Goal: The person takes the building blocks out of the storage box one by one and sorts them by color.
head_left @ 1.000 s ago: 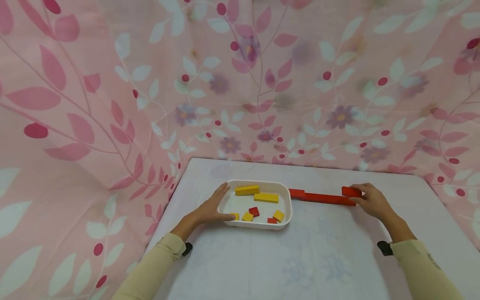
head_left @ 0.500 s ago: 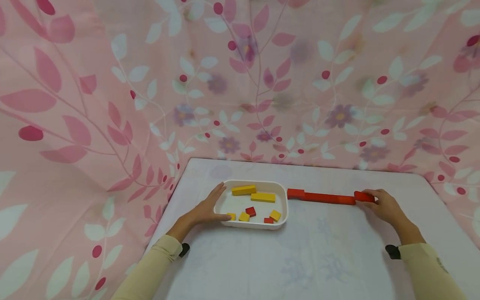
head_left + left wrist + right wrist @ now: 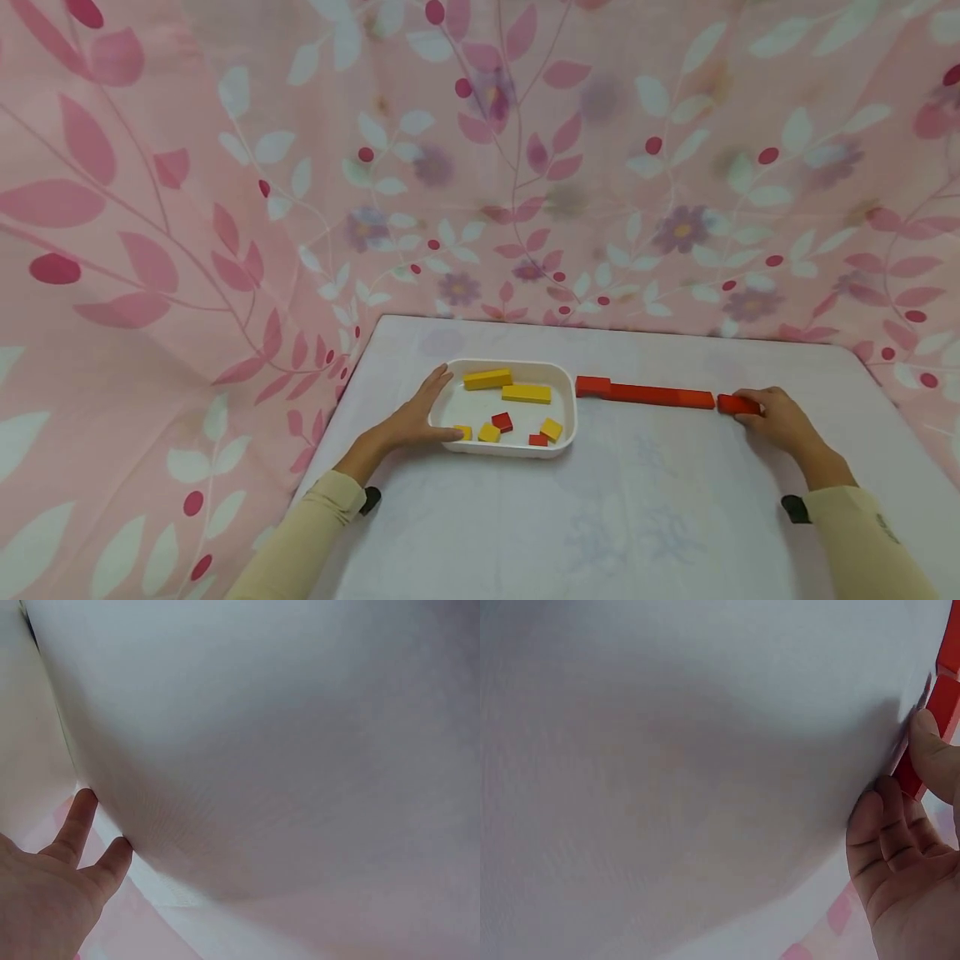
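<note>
My left hand (image 3: 408,421) spans the left end of a white tray (image 3: 572,421) in the head view, thumb along its near rim and fingers, fairly straight, by its left side. Inside the tray lie two long yellow blocks (image 3: 526,393), several small yellow blocks (image 3: 551,429) and two small red blocks (image 3: 502,422). Thumb and fingers of my right hand (image 3: 776,421) pinch a red block (image 3: 937,712) low at the table. It lies just right of a row of red blocks (image 3: 648,395), a narrow gap between them. The row starts beside the tray's right side.
A white cloth covers the table (image 3: 600,517). Behind it and at the left hangs a pink curtain (image 3: 480,208) with leaves and flowers, close along the back edge.
My right hand has brought its red block down and rightward, from above the row's right end to the table beyond it. The tray has slid slightly left with my left hand at it.
</note>
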Tool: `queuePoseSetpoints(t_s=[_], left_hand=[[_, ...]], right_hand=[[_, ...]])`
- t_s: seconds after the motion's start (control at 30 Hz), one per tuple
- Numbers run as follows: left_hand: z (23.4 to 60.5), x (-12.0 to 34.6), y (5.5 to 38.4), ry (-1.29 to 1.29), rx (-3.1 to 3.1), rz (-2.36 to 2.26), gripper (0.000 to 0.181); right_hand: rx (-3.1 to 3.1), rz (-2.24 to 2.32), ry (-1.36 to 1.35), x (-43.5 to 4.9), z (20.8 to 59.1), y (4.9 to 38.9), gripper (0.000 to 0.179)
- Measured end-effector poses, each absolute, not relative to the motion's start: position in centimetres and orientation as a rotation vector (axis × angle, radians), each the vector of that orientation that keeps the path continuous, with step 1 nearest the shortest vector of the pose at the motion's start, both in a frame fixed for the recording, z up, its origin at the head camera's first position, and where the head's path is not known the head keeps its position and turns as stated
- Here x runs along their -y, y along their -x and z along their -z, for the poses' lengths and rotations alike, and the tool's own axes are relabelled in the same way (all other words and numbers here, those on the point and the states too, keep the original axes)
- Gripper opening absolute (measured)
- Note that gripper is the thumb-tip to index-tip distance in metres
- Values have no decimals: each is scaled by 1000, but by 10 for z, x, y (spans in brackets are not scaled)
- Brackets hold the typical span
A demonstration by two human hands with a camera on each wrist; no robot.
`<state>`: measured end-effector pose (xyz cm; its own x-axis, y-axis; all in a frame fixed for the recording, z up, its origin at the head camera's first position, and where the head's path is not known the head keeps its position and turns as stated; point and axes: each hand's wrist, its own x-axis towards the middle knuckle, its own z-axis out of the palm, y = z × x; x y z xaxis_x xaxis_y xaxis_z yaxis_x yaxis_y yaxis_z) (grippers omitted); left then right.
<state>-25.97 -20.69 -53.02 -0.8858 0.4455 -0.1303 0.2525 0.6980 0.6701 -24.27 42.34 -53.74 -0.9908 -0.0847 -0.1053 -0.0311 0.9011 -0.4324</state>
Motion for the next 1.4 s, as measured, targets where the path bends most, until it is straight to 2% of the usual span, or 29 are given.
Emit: queuePoseSetpoints(t_s=[0.57, 1.4], left_hand=[[529, 205, 259, -502, -2647, -957, 113], [532, 206, 261, -500, -2651, -938, 112]], right_hand=[[-2923, 654, 142, -427, 545, 258, 39], [-2865, 713, 70, -421, 543, 261, 46]])
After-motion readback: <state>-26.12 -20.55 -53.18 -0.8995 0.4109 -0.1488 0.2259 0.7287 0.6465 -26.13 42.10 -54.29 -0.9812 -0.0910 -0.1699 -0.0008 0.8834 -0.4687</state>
